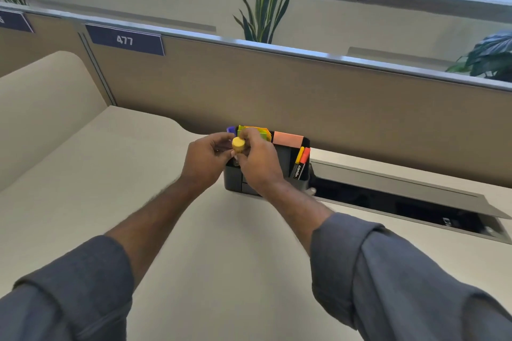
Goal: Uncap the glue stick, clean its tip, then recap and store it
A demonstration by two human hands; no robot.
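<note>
Both hands, left hand (206, 159) and right hand (259, 159), grasp the yellow glue stick (238, 144)

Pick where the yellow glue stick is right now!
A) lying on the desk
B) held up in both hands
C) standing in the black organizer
B: the glue stick sits between the left hand and the right hand, above the organizer.

Grey long sleeves (410, 271), rolled back above the wrists, leave forearms and hands bare.
</note>
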